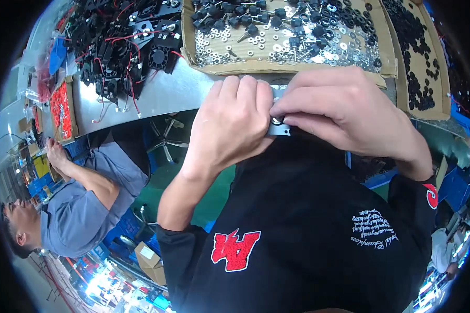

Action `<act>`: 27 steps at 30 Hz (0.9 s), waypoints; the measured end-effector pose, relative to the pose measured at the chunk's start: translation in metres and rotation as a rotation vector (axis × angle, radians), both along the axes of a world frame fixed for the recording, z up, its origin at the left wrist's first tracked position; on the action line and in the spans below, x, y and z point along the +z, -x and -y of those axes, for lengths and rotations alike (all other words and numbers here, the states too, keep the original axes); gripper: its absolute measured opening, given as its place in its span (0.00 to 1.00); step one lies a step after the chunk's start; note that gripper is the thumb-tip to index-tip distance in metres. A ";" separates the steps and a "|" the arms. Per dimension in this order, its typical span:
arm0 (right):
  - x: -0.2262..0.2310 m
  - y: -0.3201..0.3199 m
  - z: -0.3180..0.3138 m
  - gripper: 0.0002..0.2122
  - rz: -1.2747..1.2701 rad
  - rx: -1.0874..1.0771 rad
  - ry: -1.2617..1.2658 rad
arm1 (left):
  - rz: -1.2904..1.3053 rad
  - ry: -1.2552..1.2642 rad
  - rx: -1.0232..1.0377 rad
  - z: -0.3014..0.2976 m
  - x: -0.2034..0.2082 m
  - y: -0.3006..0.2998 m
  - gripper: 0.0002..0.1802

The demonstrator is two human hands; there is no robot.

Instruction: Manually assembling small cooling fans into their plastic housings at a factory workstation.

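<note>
Grips a flat grey metal plate (280, 130) in the left hand (232, 117), fingers curled closed over its left side, back of the hand uppermost. Holds the plate just before the black shirt (308, 208), near the edge of the metal workbench (159, 96). Pinches narrowly, between thumb and forefinger of the right hand (344, 107), a round metal fitting (277, 120) on the plate's face. Cannot tell the fitting's full shape behind the fingers. Faces, just beyond the hands, a cardboard tray (297, 68) of loose silver washers (211, 52) and black knob-like parts (250, 30) with metal shafts. Has to the left, on the bench, a tangled heap of black cooling fans (161, 58) with red leads (177, 53); farther left, a carton (73, 120) of orange-red pieces (61, 109). Has to the right a second cardboard tray (438, 113), strewn with small black parts (420, 96). Shares the left side of the view with a co-worker in a grey-blue shirt (83, 224), hands (56, 152) near the carton, well apart from the plate.
</note>
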State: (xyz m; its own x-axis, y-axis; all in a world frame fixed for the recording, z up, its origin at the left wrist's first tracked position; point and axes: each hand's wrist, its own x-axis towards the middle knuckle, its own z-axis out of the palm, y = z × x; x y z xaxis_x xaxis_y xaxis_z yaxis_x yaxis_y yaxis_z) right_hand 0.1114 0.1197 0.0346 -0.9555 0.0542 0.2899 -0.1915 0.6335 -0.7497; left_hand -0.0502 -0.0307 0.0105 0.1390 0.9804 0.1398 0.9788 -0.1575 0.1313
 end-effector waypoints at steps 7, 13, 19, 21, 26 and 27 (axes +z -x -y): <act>0.010 0.020 0.000 0.09 0.016 -0.036 -0.133 | -0.080 -0.067 0.033 -0.004 0.011 0.013 0.17; 0.007 0.029 0.005 0.07 0.066 0.017 -0.150 | -0.170 -0.054 0.074 0.000 0.006 0.013 0.15; 0.001 0.026 0.009 0.09 0.047 0.079 -0.279 | -0.060 0.109 0.126 0.006 0.014 0.009 0.28; 0.005 0.027 0.007 0.09 0.048 0.104 -0.347 | -0.026 0.100 0.113 0.005 0.016 0.011 0.27; 0.009 0.032 -0.008 0.09 0.007 0.215 -0.375 | -0.003 0.030 0.002 -0.002 0.018 0.011 0.23; 0.009 0.032 -0.008 0.09 0.004 0.220 -0.371 | -0.004 0.013 0.005 -0.002 0.016 0.010 0.22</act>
